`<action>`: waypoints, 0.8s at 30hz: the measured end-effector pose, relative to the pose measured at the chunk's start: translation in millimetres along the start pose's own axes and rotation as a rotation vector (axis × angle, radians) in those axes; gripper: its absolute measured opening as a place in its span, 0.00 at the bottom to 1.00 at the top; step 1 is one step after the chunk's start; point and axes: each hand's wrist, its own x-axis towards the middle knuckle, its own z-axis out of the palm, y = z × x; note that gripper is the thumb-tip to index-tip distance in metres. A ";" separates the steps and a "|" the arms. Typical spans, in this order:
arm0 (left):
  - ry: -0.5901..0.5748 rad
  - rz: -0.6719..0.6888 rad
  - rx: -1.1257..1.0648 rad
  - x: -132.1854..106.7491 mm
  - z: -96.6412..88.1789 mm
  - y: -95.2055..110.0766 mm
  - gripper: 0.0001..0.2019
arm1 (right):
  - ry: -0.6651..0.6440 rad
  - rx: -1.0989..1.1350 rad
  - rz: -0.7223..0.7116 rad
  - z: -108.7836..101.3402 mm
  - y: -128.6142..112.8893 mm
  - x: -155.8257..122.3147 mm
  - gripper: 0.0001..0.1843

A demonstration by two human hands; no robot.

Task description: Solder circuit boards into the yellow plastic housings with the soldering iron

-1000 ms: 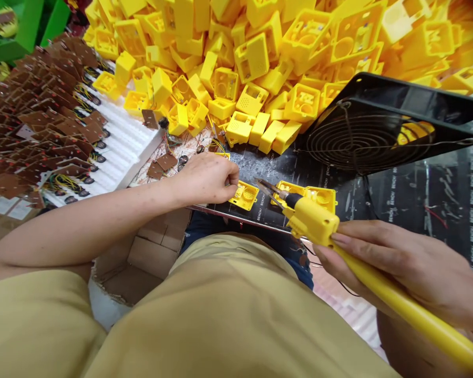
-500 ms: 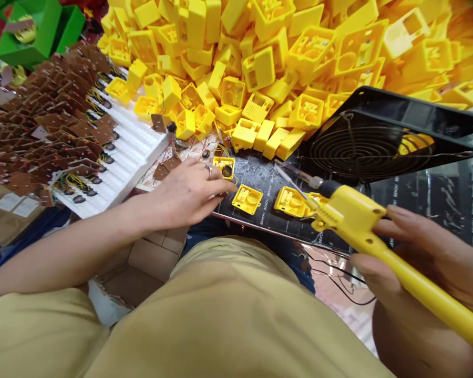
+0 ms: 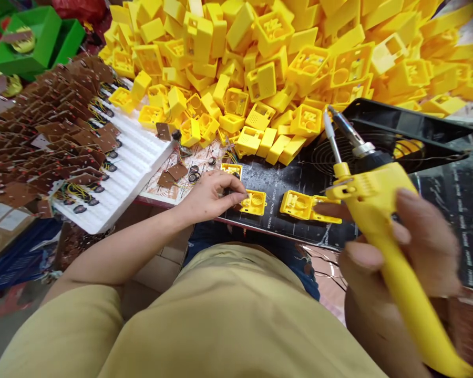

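Observation:
My right hand is wrapped around the handle of a yellow soldering gun. Its metal tip and thin feed tube point up and away, in front of a black fan. At the bench edge my left hand has thumb and forefinger pinched together, close to the left side of an open yellow case half. Whatever the pinch holds is too small and dark to name. Just behind those fingers sits a second yellow case half, partly covered by the hand. Joined yellow case halves lie between both hands.
A large heap of yellow cases fills the back of the bench. Brown circuit boards with wired speakers crowd a white foam tray at left. The black fan stands at right. Loose round speakers lie behind my left hand.
The soldering gun has swung up, its tip now raised away from the bench. My left hand has drawn slightly nearer me and moved to the near case half, fingers closing into a pinch.

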 end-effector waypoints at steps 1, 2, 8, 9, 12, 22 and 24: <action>-0.028 0.000 0.001 1.5 0.4 0.8 0.06 | 0.000 -0.029 -0.017 6.7 2.3 2.1 0.27; -0.057 -0.002 0.004 2.7 0.7 1.6 0.06 | -0.019 -0.040 -0.046 13.7 3.8 4.7 0.22; -0.140 -0.076 0.151 3.6 -0.5 7.4 0.05 | -0.401 0.083 -0.257 52.6 4.2 18.8 0.21; -0.139 -0.087 0.177 3.0 -1.1 8.2 0.07 | -0.421 0.066 -0.294 56.4 3.2 19.5 0.20; -0.102 -0.035 0.256 0.8 -2.4 9.1 0.05 | -0.414 -0.009 -0.341 60.2 -1.0 18.2 0.16; -0.117 0.112 0.329 8.1 6.1 12.5 0.08 | -0.279 -0.036 -0.261 48.6 -0.9 12.9 0.22; -0.091 0.128 0.288 9.3 6.8 11.9 0.06 | -0.249 0.072 -0.202 49.0 -2.3 16.7 0.20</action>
